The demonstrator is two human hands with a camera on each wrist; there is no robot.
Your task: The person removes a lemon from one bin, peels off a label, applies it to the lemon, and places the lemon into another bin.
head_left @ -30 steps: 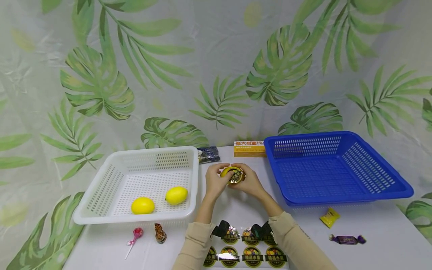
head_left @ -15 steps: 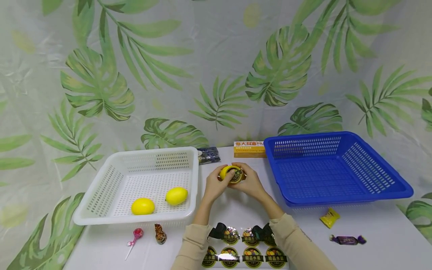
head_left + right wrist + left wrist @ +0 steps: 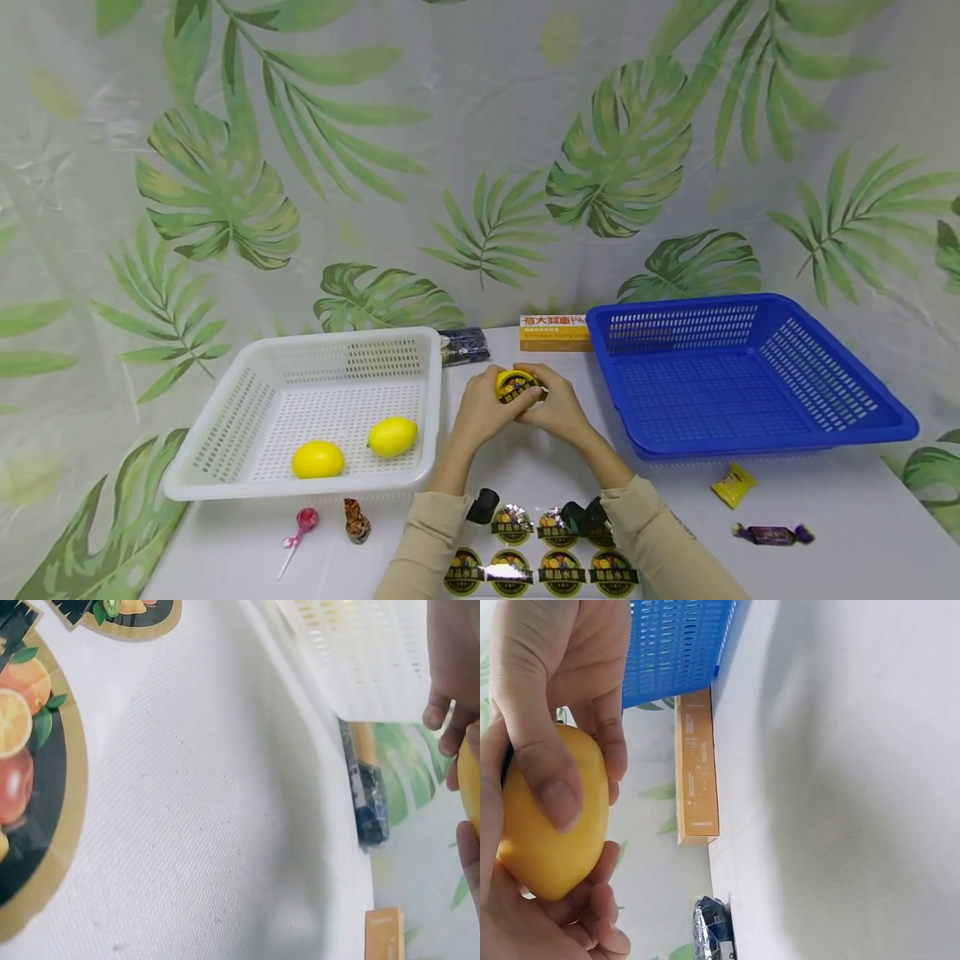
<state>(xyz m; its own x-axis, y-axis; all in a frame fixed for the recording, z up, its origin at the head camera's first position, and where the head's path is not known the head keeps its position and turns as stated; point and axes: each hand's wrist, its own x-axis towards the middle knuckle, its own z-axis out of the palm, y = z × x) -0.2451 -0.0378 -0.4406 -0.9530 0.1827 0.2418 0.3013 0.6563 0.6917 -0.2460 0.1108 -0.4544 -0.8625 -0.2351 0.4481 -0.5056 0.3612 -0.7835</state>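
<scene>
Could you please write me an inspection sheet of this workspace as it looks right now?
Surface: white table, covered with a textured cloth.
Job's things: lemon with a round sticker, gripped by both hands between the baskets; sticker sheet at the near edge.
Clutter: white basket holding two lemons; blue basket; orange box; dark packet; lollipop; wrapped sweets; yellow candy; purple candy.
Hands: left hand and right hand curled round the stickered lemon.
Cables: nothing seen.
Surroundings: leaf-print backdrop behind the table.
</scene>
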